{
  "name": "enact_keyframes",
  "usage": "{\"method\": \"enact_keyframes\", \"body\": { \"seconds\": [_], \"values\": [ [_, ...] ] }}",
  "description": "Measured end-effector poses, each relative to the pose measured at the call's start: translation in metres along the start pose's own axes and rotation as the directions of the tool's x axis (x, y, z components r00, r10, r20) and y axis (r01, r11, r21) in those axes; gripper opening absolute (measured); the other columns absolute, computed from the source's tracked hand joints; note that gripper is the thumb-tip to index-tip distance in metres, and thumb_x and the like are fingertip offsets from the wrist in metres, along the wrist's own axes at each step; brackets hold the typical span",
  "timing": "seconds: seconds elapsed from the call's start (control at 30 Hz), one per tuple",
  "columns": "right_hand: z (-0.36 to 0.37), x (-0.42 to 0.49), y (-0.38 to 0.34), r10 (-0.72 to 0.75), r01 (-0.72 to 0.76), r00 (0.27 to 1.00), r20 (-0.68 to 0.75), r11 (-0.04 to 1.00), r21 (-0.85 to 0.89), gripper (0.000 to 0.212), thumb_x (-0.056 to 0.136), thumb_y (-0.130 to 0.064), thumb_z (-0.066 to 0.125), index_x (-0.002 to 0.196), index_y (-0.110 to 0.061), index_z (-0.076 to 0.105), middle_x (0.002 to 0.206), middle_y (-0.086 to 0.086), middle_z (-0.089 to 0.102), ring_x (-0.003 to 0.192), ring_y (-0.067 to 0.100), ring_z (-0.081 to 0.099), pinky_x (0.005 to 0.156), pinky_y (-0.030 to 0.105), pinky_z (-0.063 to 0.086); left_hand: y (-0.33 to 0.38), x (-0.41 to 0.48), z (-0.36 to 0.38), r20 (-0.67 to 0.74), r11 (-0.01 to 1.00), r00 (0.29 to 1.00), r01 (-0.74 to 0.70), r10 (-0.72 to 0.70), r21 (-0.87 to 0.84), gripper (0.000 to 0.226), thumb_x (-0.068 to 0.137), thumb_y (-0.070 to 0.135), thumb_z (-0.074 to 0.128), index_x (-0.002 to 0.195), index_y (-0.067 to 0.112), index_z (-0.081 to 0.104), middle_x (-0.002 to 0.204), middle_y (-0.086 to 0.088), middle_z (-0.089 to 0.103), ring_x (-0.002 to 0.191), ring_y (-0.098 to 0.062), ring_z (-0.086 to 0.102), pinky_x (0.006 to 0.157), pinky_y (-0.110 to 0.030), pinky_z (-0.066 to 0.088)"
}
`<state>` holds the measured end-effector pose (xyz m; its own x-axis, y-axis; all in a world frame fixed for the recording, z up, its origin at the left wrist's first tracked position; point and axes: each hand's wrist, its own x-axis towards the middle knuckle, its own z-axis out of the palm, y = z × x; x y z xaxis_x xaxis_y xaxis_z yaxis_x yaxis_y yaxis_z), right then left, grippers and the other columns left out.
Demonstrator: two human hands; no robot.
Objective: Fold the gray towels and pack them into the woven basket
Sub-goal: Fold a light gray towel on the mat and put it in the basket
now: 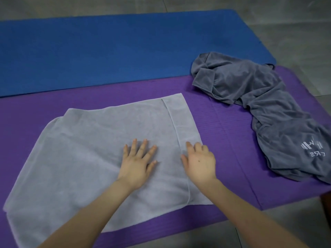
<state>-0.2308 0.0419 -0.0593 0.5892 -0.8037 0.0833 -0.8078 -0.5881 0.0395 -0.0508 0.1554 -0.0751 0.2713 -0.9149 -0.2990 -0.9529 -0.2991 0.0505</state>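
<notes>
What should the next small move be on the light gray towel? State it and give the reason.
Probably pinch the light gray towel at its right hem with the right hand and fold it leftward. It lies spread on the purple mat, the left hand presses its middle with straight fingers, and the right hand rests open at that hem.

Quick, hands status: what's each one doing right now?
Left hand: open, fingers spread flat on the light gray towel.
Right hand: open, relaxed, resting at the towel's right hem, gripping nothing.
</notes>
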Motion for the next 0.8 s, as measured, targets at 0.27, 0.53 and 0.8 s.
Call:
{"method": "enact_keyframes", "body": {
  "seconds": [0.27,0.53,0.8],
  "values": [
    [0.036,0.003,-0.027,-0.144,0.143,0.980,0.138,0.990,0.012,0.057,0.055,-0.012,0.060,0.109,0.002,0.068,0.071,0.010,0.061,0.052,0.021,0.054,0.038,0.025,0.039,0.000,0.007,0.038,-0.045,0.999,0.999,0.012,-0.014,-0.039,0.057,0.096,0.058,0.012,0.147,0.035,0.023,0.154,-0.008,0.024,0.142,-0.034,0.012,0.109,-0.058,0.006],
    [0.018,0.011,-0.030,-0.225,0.219,0.962,0.155,0.974,0.051,0.050,0.046,-0.012,0.068,0.095,-0.003,0.074,0.060,0.005,0.060,0.041,0.020,0.053,0.034,0.021,0.036,-0.014,0.015,-0.019,0.250,0.975,0.968,0.022,0.034,-0.220,0.069,0.084,0.073,0.015,0.147,0.044,0.012,0.158,0.005,-0.004,0.146,-0.025,-0.007,0.116,-0.046,-0.001],
    [-0.056,0.045,-0.086,-0.532,0.491,0.837,0.129,0.833,0.254,0.042,0.080,-0.031,0.044,0.108,-0.016,0.070,0.079,0.000,0.064,0.061,0.022,0.064,0.042,0.030,0.050,-0.145,-0.062,-0.070,-0.349,0.782,0.766,0.303,-0.540,-0.545,0.029,0.087,0.022,0.051,0.110,0.012,0.066,0.114,-0.010,0.063,0.103,-0.032,0.058,0.086,-0.034,0.043]
  ]
}}
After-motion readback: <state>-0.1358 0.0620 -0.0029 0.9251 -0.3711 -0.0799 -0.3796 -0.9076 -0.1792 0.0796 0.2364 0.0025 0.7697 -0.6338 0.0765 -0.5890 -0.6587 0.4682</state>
